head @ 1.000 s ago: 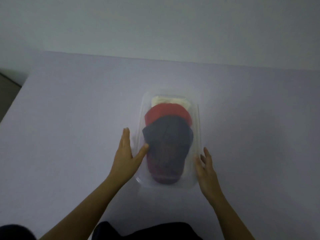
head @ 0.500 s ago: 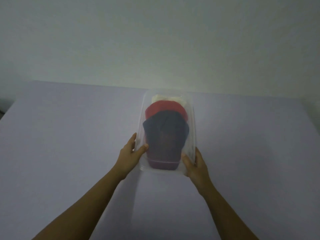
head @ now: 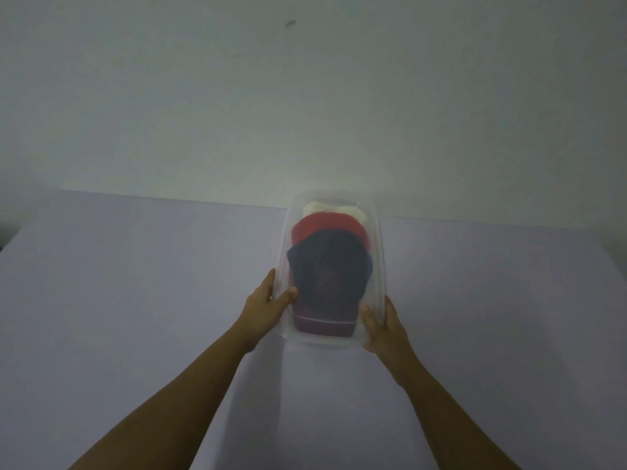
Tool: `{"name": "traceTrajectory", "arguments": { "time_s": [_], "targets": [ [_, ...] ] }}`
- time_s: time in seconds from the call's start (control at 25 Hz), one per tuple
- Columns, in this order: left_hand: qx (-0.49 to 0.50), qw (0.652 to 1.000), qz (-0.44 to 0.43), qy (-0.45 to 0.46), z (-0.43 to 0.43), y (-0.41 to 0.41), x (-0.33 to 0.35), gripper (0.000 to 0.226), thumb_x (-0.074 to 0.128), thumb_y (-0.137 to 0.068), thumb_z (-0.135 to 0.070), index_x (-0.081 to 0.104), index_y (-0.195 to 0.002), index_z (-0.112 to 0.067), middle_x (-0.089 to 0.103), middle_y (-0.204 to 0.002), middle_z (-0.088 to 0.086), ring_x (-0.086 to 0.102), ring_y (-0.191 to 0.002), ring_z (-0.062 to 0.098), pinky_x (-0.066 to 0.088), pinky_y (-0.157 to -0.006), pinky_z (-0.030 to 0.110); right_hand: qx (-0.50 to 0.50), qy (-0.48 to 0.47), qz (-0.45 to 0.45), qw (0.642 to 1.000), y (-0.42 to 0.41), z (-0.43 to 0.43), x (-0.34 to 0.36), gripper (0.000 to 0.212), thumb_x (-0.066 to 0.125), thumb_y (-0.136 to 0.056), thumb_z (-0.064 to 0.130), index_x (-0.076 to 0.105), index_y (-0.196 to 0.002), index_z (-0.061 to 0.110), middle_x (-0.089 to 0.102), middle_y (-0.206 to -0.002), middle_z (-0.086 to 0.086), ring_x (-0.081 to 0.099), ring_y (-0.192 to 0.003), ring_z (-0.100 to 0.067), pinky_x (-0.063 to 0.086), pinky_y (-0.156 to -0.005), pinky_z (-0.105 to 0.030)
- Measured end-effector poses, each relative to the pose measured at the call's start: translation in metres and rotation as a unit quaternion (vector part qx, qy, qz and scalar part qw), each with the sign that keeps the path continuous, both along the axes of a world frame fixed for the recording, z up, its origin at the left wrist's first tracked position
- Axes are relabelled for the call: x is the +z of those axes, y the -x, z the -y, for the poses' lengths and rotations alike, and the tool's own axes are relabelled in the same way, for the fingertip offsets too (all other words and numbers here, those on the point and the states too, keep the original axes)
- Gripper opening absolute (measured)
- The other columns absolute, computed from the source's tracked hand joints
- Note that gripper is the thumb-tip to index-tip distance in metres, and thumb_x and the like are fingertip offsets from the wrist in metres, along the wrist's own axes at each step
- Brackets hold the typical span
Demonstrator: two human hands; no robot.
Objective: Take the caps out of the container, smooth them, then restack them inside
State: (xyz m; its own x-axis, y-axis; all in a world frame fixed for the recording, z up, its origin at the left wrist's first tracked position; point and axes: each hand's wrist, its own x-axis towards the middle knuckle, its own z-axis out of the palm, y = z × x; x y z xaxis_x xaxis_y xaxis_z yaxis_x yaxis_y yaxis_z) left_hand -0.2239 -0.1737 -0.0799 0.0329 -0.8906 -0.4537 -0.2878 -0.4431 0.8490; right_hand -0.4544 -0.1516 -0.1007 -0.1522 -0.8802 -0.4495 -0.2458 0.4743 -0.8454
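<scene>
A clear plastic container (head: 379, 266) stands lengthwise on the table ahead of me. Stacked caps lie inside: a dark navy cap (head: 327, 269) on top, a maroon one (head: 322, 327) showing at the near end, a red cap (head: 327, 225) behind, and a cream cap (head: 330, 209) at the far end. My left hand (head: 268, 305) grips the container's near left rim, thumb over the edge. My right hand (head: 381, 329) grips the near right corner, thumb inside the rim.
The pale lavender table (head: 135, 300) spreads wide on both sides of the container. A plain white wall (head: 305, 96) rises right behind the table's far edge, close to the container's far end.
Both hands closed on the container's near sides from open positions beside it. The container now sits farther from me, its far end reaching the table's back edge, and my view has tilted up.
</scene>
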Motion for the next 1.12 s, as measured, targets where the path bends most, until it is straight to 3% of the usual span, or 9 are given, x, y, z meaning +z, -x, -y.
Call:
{"name": "traceTrajectory", "arguments": {
  "time_s": [0.2,0.32,0.4,0.48,0.56,0.64,0.88,0.96,1.12],
  "targets": [
    [-0.002,0.999,0.038,-0.007,0.010,0.010,0.005,0.071,0.045,-0.093,-0.046,0.008,-0.150,-0.024,0.027,-0.154,0.004,0.036,-0.136,0.033,0.035,-0.108,0.053,0.011,0.008,-0.001,1.000,-0.003,0.010,0.005,0.074,0.048,-0.088,0.054,0.015,-0.148,0.026,0.034,-0.150,-0.009,0.040,-0.131,-0.031,0.038,-0.106,-0.052],
    [-0.036,0.980,0.182,0.067,0.007,0.019,0.018,0.074,0.041,-0.094,-0.044,-0.001,-0.149,-0.018,0.009,-0.159,0.006,0.017,-0.144,0.031,0.024,-0.114,0.048,0.039,0.056,-0.116,0.991,-0.007,0.005,0.016,0.071,0.043,-0.094,0.046,0.011,-0.149,0.013,0.020,-0.155,-0.011,0.022,-0.142,-0.028,0.020,-0.116,-0.041],
    [-0.089,0.947,0.266,0.158,-0.004,0.023,0.022,0.071,0.039,-0.095,-0.044,0.002,-0.149,-0.018,-0.001,-0.160,0.005,0.003,-0.147,0.025,0.017,-0.116,0.045,0.058,0.169,-0.248,0.952,-0.010,-0.006,0.026,0.065,0.044,-0.094,0.043,0.025,-0.145,0.007,0.025,-0.153,-0.015,0.022,-0.142,-0.028,0.020,-0.115,-0.040],
    [-0.163,0.903,0.324,0.229,-0.021,0.023,0.016,0.064,0.036,-0.096,-0.042,0.010,-0.149,-0.018,0.003,-0.160,0.003,0.002,-0.147,0.021,0.011,-0.117,0.040,0.101,0.298,-0.361,0.878,-0.010,-0.020,0.025,0.049,0.044,-0.091,0.035,0.049,-0.128,0.004,0.050,-0.135,-0.018,0.047,-0.126,-0.032,0.036,-0.105,-0.039],
    [-0.215,0.867,0.376,0.245,-0.041,0.020,0.008,0.063,0.027,-0.094,-0.047,0.015,-0.149,-0.017,0.009,-0.159,0.001,0.004,-0.147,0.020,0.005,-0.115,0.034,0.131,0.337,-0.426,0.830,-0.012,-0.034,0.019,0.036,0.042,-0.087,0.027,0.062,-0.108,0.006,0.064,-0.112,-0.014,0.062,-0.102,-0.031,0.044,-0.092,-0.035],
    [-0.235,0.848,0.410,0.242,-0.058,0.016,0.004,0.068,0.015,-0.092,-0.051,0.015,-0.149,-0.014,0.008,-0.158,0.002,0.006,-0.146,0.023,0.001,-0.112,0.033,0.161,0.306,-0.451,0.823,-0.015,-0.051,0.016,0.039,0.037,-0.089,0.027,0.063,-0.108,0.005,0.066,-0.110,-0.013,0.064,-0.100,-0.031,0.046,-0.090,-0.037],
    [-0.262,0.830,0.451,0.197,-0.062,0.018,0.010,0.054,0.019,-0.102,-0.017,-0.010,-0.147,-0.009,-0.015,-0.158,0.007,-0.027,-0.131,0.015,-0.009,-0.107,0.027,0.253,0.233,-0.480,0.807,-0.013,-0.067,0.011,0.059,0.047,-0.078,0.021,0.043,-0.134,0.004,0.051,-0.138,-0.014,0.050,-0.126,-0.030,0.039,-0.098,-0.043],
    [-0.272,0.822,0.460,0.194,-0.059,0.020,0.013,0.054,0.018,-0.102,-0.017,-0.011,-0.147,-0.009,-0.014,-0.158,0.007,-0.027,-0.132,0.015,-0.008,-0.109,0.028,0.273,0.219,-0.469,0.811,-0.010,-0.065,0.012,0.067,0.053,-0.075,0.016,0.037,-0.139,0.004,0.042,-0.145,-0.014,0.043,-0.131,-0.032,0.032,-0.102,-0.041],
    [-0.293,0.810,0.481,0.163,-0.058,0.020,0.020,0.055,0.015,-0.102,-0.029,-0.008,-0.148,-0.010,-0.011,-0.158,0.007,-0.013,-0.145,0.022,-0.002,-0.116,0.034,0.330,0.194,-0.410,0.828,0.002,-0.059,0.027,0.068,0.038,-0.089,0.021,0.007,-0.148,0.010,0.001,-0.158,-0.005,0.003,-0.146,-0.021,0.003,-0.117,-0.036]
  ]
}}
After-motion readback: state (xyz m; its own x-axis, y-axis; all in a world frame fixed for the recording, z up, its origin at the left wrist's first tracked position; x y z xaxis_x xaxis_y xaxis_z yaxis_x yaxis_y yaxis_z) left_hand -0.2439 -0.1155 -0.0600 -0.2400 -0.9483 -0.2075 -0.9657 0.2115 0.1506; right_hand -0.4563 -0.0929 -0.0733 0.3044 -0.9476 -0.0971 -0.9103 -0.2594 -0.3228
